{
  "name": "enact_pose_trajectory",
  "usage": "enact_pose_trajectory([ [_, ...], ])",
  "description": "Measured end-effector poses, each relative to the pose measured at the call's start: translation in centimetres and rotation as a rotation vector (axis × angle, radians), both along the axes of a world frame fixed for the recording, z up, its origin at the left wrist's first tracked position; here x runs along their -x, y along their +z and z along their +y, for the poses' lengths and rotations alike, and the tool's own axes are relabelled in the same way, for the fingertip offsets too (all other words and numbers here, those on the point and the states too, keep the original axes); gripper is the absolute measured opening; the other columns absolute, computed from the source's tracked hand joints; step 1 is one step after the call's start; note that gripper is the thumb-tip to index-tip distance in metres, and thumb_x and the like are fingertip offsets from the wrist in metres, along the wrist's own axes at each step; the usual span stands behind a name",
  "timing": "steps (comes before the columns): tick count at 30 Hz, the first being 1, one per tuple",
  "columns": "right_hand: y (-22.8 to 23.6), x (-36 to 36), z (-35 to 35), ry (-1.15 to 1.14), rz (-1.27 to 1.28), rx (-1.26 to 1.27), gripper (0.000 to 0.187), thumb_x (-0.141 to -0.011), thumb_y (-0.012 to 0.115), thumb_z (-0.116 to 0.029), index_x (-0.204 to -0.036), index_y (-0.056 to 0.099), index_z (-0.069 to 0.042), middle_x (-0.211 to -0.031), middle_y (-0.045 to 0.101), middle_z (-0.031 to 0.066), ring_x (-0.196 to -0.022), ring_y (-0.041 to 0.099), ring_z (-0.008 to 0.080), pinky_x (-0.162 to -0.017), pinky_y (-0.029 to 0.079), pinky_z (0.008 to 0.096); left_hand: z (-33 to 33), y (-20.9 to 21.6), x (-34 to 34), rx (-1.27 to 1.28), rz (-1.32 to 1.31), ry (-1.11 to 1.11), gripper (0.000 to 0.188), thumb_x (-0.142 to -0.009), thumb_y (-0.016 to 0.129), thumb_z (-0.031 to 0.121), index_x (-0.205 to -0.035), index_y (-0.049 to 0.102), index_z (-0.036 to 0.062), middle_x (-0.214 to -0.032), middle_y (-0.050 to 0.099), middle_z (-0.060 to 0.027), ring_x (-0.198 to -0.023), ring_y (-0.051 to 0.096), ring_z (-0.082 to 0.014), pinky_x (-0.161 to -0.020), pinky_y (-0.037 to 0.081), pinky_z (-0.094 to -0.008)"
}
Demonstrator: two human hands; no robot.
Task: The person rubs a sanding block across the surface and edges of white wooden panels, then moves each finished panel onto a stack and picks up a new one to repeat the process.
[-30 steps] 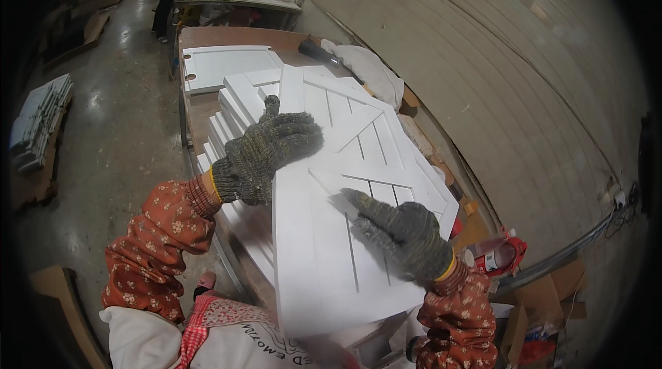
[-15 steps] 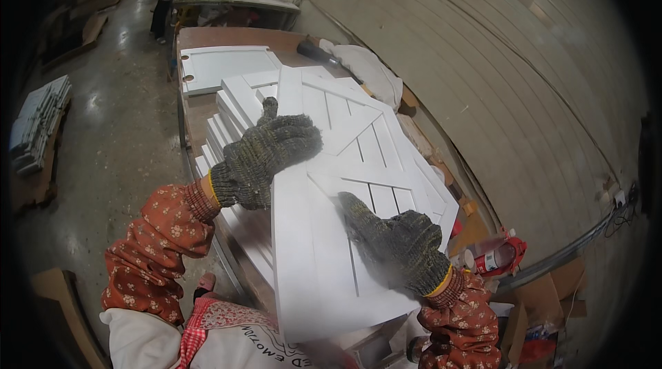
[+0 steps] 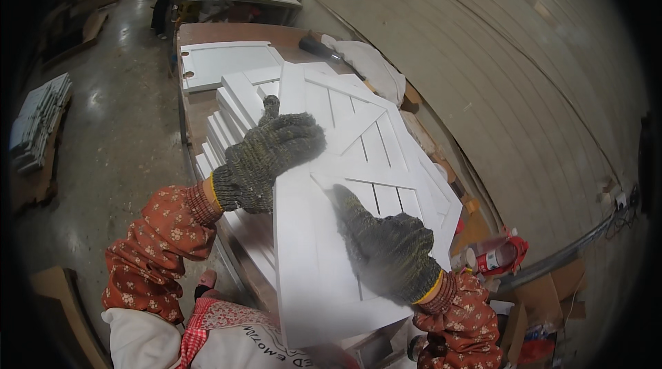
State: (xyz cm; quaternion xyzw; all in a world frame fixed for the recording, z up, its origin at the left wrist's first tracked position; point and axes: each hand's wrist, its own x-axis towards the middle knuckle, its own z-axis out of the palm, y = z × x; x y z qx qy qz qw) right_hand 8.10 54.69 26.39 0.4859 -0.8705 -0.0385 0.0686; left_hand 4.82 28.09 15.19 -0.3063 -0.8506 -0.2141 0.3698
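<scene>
A white grooved panel (image 3: 307, 258) with a diagonal brace lies on top of a stack of similar white panels (image 3: 221, 131). My left hand (image 3: 272, 155), in a dark knitted glove, rests on the panel's left part, fingers stretched out and thumb raised apart. Lower right, my right hand (image 3: 393, 252) in a matching glove presses on the panel's face, blurred by motion. Its fingers look curled; anything beneath them is hidden. Both forearms wear red flowered sleeves.
Another white panel (image 3: 231, 65) with round holes lies at the brown table's far end (image 3: 200, 32). A dark cylindrical tool (image 3: 318, 48) sits beside a white cloth (image 3: 372, 69). Clear bottles (image 3: 500, 255) stand by the wall at right. A person (image 3: 162, 3) is at the far left.
My right hand has shifted slightly left across the panel. My left hand stays in place on it. The view has moved a little.
</scene>
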Motion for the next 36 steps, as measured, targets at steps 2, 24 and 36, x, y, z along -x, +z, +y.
enact_pose_trajectory([
  [2, 0.0, 0.1, -0.1, -0.019, -0.001, -0.022, 0.058, -0.092, 0.058, -0.021, -0.145, 0.039, -0.009, -0.056, 0.057, 0.0065, -0.042, 0.056, 0.0252, -0.038, 0.041, 0.0461, 0.6, 0.0, 0.2, -0.054, 0.062, 0.011, 0.044, -0.089, 0.055, 0.031, -0.129, 0.061, 0.0132, -0.136, 0.057, -0.0068, -0.134, 0.047, -0.0254, -0.118, 0.012, -0.0625],
  [24, -0.5, 4.6, -0.8, 0.228, -0.251, 0.304, 0.048, -0.097, 0.053, -0.031, -0.143, 0.047, -0.018, -0.071, 0.066, 0.0114, -0.060, 0.064, 0.0320, -0.059, 0.053, 0.0429, -0.2, 0.4, 0.3, 0.108, 0.050, 0.049, 0.070, -0.080, 0.061, 0.053, -0.133, 0.059, 0.0086, -0.137, 0.056, -0.0134, -0.132, 0.048, -0.0346, -0.112, 0.038, -0.0486],
  [36, 0.9, -0.5, 0.8, -0.054, 0.033, -0.145, 0.057, -0.090, 0.058, -0.019, -0.144, 0.043, -0.009, -0.057, 0.060, 0.0111, -0.044, 0.058, 0.0280, -0.045, 0.047, 0.0435, 0.4, -1.0, 1.1, -0.038, 0.041, 0.015, 0.041, -0.090, 0.056, 0.027, -0.128, 0.062, 0.0149, -0.136, 0.057, -0.0053, -0.132, 0.049, -0.0248, -0.118, 0.022, -0.0551],
])
